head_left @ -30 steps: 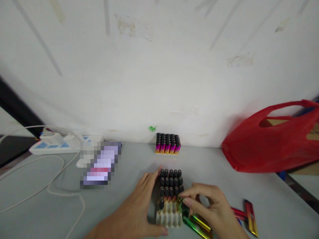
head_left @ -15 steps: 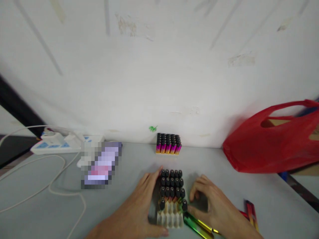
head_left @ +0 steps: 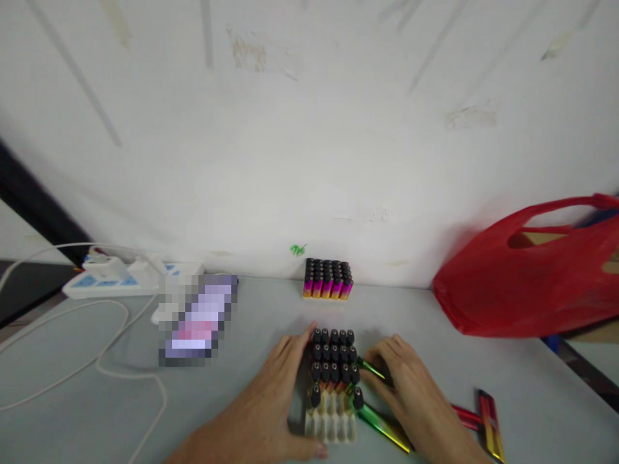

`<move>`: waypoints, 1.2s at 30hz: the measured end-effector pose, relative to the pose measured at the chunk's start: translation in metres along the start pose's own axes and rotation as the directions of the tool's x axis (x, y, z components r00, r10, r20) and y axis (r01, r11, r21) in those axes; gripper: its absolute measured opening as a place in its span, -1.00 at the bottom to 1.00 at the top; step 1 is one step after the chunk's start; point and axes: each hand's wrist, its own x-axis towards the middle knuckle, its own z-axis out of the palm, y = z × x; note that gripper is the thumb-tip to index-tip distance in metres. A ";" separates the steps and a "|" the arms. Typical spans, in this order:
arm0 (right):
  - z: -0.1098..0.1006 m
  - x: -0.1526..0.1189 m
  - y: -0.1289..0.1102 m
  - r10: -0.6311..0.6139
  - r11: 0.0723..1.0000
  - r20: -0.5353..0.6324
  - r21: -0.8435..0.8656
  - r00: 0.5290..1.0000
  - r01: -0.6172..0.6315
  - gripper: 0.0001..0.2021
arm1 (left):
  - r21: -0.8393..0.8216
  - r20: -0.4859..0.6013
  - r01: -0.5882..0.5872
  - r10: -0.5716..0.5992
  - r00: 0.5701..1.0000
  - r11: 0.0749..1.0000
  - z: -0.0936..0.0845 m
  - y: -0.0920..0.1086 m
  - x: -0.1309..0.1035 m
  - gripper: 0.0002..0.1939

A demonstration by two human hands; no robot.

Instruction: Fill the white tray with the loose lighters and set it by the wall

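My left hand (head_left: 275,393) is closed around a white ridged tray (head_left: 331,426), its fingers along the left side and the thumb at the near edge. Rows of shiny tubes with black tips (head_left: 333,353) fill the tray's far part; on the nearest occupied row only the two outer ones show. To the right, my right hand (head_left: 399,380) grips a shiny green tube (head_left: 371,368) that tilts toward the tray, its lower part hidden. Another green-and-yellow tube (head_left: 384,430) lies beneath that hand.
Red-and-gold tubes (head_left: 489,422) lie at the right. Against the wall stands a full block of purple-and-orange tubes (head_left: 327,288). A red bag (head_left: 527,283) is at the back right. On the left are a blurred-out phone (head_left: 200,319), a power strip (head_left: 120,287) and loose white cables (head_left: 101,361).
My right hand has picked up one of the two green tubes that lay by the tray and now holds it raised at the tray's right side. My left hand keeps its place.
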 end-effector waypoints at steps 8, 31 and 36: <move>-0.004 -0.006 -0.012 0.250 0.699 -0.065 0.703 0.966 -0.134 -0.64 | -0.005 -0.011 -0.016 0.016 1.000 1.000 0.000 0.002 -0.001 0.66; -0.006 -0.002 -0.022 0.121 -0.044 0.333 0.943 0.935 -0.330 -0.36 | -0.004 -0.009 0.011 -0.011 1.000 1.000 0.003 -0.002 -0.001 0.65; 0.001 -0.003 -0.025 0.144 -0.068 0.383 0.924 0.912 -0.377 -0.38 | 0.001 0.002 0.010 -0.010 1.000 1.000 -0.001 0.002 -0.001 0.65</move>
